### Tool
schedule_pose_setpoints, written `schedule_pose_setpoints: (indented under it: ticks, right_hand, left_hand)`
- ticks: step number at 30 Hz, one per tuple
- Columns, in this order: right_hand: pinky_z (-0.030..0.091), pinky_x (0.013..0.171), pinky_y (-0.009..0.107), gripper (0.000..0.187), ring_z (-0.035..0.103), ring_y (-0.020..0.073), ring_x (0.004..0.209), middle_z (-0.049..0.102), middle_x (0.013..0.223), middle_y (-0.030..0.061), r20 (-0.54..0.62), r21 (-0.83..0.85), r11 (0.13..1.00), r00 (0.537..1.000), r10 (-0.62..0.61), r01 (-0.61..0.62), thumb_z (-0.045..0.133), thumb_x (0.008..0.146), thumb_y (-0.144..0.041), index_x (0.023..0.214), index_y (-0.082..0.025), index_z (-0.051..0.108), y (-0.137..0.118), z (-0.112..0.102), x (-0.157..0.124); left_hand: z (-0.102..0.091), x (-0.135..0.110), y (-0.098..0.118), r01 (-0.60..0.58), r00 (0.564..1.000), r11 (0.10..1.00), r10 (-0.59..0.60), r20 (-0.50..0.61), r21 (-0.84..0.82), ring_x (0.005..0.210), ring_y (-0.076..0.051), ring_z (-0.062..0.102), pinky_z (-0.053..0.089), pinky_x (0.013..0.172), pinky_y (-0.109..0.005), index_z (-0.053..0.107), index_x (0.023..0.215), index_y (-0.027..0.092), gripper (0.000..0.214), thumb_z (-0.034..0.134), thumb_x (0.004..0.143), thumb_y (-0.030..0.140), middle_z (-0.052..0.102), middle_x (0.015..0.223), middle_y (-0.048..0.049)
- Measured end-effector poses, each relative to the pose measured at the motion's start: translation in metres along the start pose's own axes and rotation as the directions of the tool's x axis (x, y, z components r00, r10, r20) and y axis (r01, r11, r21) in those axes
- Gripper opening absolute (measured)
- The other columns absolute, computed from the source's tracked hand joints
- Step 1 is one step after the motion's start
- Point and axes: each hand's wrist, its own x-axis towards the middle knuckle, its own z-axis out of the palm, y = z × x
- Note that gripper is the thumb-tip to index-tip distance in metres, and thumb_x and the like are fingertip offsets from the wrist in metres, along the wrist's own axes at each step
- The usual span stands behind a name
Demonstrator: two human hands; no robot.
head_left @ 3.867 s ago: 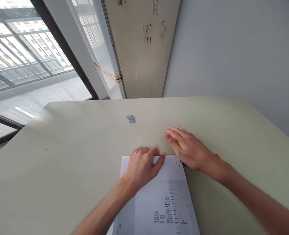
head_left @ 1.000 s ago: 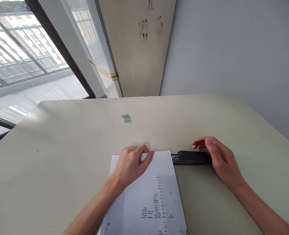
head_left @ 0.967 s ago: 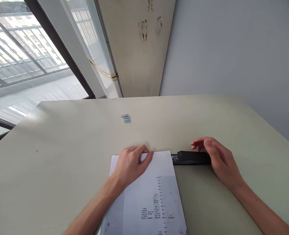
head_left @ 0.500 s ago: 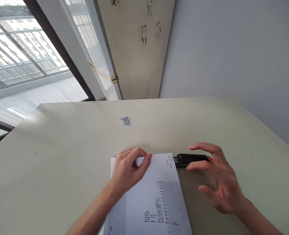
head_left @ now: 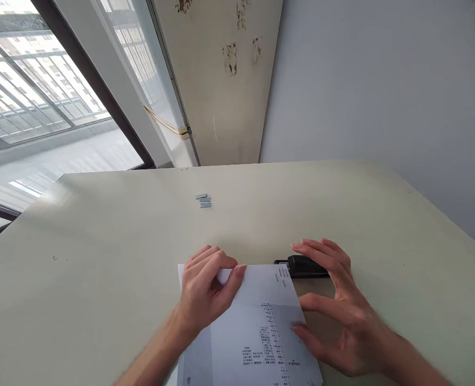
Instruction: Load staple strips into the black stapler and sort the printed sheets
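Observation:
A sheaf of white printed paper [head_left: 241, 321] lies on the table in front of me. Several staples show near its top right corner. My left hand [head_left: 209, 289] is closed on the upper edge of the paper, with the thumb on top. Just behind that top right corner lies a black stapler [head_left: 302, 266], its right end covered by fingers. At the paper's right edge is my right hand [head_left: 342, 316], fingers spread and curved. Its thumb tip overlaps the sheet and the index fingertip is at the edge. Firm contact there cannot be made out.
Several short strips of staples [head_left: 204, 201] lie together toward the far side of the pale table [head_left: 112, 268]. Beyond the table stand a grey wall [head_left: 374, 86], a stained door panel [head_left: 225, 107] and a glass window [head_left: 40, 91] with a railing outside.
My right hand has left the stapler's right end and moved left and down to the paper's edge. The paper's top right corner has shifted slightly right and down.

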Motion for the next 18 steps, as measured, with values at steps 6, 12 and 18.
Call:
schedule_pose_setpoints:
  ticks: [6,12,18]
  right_hand:
    - [0.021,0.121,0.07,0.016,0.033,0.0379,0.153,0.032,0.17,0.0079,-0.009,-0.001,1.0,1.0,-0.019,0.019,0.069,0.088,-0.009,0.085,-0.024,0.065,-0.0013,0.0006,0.0012]
    - [0.022,0.12,0.072,0.016,0.034,0.0387,0.152,0.032,0.171,0.0038,0.01,-0.037,0.999,1.0,-0.01,0.011,0.071,0.086,-0.01,0.083,-0.024,0.064,0.0,-0.0005,-0.0019]
    - [0.024,0.119,0.074,0.016,0.036,0.0402,0.15,0.034,0.17,0.0016,0.013,-0.06,0.998,1.0,-0.01,0.011,0.07,0.086,-0.009,0.083,-0.025,0.067,-0.0005,-0.0016,-0.0007]
  left_hand:
    - [-0.0003,0.0005,-0.0006,-0.011,1.0,1.0,0.011,0.004,-0.002,0.054,-0.01,0.042,0.037,0.055,-0.027,0.052,0.082,0.023,0.023,0.065,0.096,0.011,0.053,0.062,0.007]
    - [-0.0004,0.0021,0.0006,-0.006,1.0,1.0,0.006,0.003,0.002,0.053,-0.011,0.044,0.038,0.054,-0.027,0.052,0.081,0.023,0.023,0.065,0.097,0.013,0.054,0.061,0.0062]
    - [-0.0035,0.0039,-0.0002,0.013,0.999,1.0,-0.014,0.034,0.02,0.053,-0.012,0.048,0.041,0.054,-0.027,0.055,0.08,0.023,0.023,0.064,0.101,0.024,0.059,0.06,0.0035]
